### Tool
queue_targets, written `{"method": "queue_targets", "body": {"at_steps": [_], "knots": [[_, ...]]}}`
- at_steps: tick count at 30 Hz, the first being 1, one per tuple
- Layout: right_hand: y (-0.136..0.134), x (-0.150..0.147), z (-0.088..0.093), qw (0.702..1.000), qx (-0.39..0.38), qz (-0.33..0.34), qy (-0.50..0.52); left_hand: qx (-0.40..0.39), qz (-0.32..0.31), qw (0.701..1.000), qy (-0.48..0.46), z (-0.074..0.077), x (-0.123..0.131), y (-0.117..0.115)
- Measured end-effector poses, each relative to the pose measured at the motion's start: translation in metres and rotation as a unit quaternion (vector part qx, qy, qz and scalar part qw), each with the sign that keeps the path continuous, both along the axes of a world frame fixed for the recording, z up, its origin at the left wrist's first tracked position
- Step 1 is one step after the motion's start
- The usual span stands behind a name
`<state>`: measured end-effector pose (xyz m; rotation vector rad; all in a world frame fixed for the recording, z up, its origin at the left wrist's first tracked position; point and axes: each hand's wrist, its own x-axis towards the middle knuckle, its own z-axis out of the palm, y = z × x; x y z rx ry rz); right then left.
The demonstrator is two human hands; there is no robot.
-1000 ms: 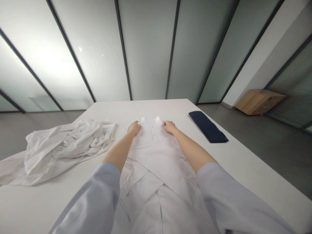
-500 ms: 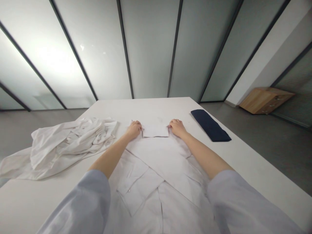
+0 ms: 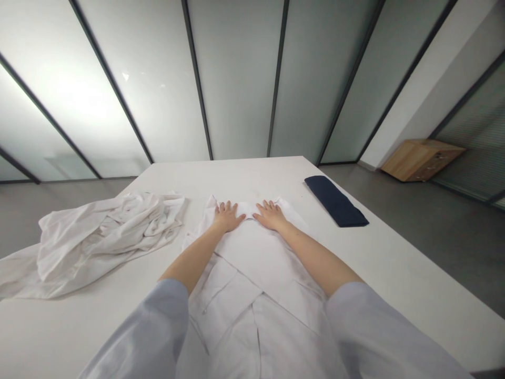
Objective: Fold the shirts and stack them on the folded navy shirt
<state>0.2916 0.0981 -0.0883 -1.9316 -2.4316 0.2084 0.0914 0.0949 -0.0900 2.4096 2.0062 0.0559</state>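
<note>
A white shirt (image 3: 252, 273) lies spread along the white table (image 3: 394, 263) in front of me, sleeves folded across its body. My left hand (image 3: 228, 216) rests flat on its far end, fingers spread, left of the middle. Just to the right, my right hand (image 3: 269, 215) lies flat and open on the same end of the shirt. Neither hand holds anything; both press on the cloth near the collar.
A crumpled white garment (image 3: 102, 237) lies on the table's left side and hangs over its edge. A folded dark navy cloth (image 3: 335, 208) sits at the right. Frosted glass walls stand beyond the table, and a wooden cabinet (image 3: 422, 159) is on the floor at the far right.
Both hands were closed on the shirt's far end, folding it over. Now they have opened, moved slightly inward and lie flat on the cloth.
</note>
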Motion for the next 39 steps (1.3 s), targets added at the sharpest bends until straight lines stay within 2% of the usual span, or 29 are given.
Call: {"method": "queue_targets", "body": {"at_steps": [4, 7, 9, 13, 18, 21, 24, 28, 34, 39], "knots": [[-0.001, 0.001, 0.004, 1.0, -0.011, -0.004, 0.0, 0.064, -0.015, 0.998, 0.003, 0.007, -0.002, -0.008], [0.001, 0.002, 0.007, 1.0, -0.009, -0.006, -0.001, 0.1, -0.052, 0.994, -0.012, 0.015, 0.004, -0.022], [0.005, 0.004, 0.006, 1.0, -0.006, -0.003, -0.002, 0.077, -0.06, 0.995, -0.023, 0.017, 0.011, -0.034], [0.017, 0.007, 0.005, 1.0, 0.0, 0.005, -0.003, -0.033, -0.017, 0.999, -0.028, 0.012, 0.023, -0.046], [0.017, 0.003, 0.011, 1.0, 0.028, -0.005, 0.001, -0.034, -0.008, 0.999, -0.032, 0.005, 0.025, -0.032], [0.0, -0.005, 0.015, 0.999, 0.051, 0.006, 0.005, -0.028, -0.009, 0.999, -0.033, 0.006, 0.021, -0.015], [-0.022, -0.012, 0.012, 0.999, 0.034, 0.019, -0.006, -0.021, -0.013, 0.999, -0.033, 0.01, 0.018, -0.001], [-0.035, -0.014, 0.003, 1.0, 0.008, 0.017, -0.014, 0.005, 0.023, 0.999, -0.03, 0.017, 0.022, 0.003], [-0.005, -0.003, 0.002, 1.0, 0.002, 0.004, -0.012, -0.02, 0.023, 0.999, -0.031, 0.026, 0.028, -0.022], [0.025, 0.004, 0.001, 0.999, 0.023, 0.024, -0.017, -0.047, 0.013, 0.998, -0.026, 0.016, 0.015, -0.045]]}}
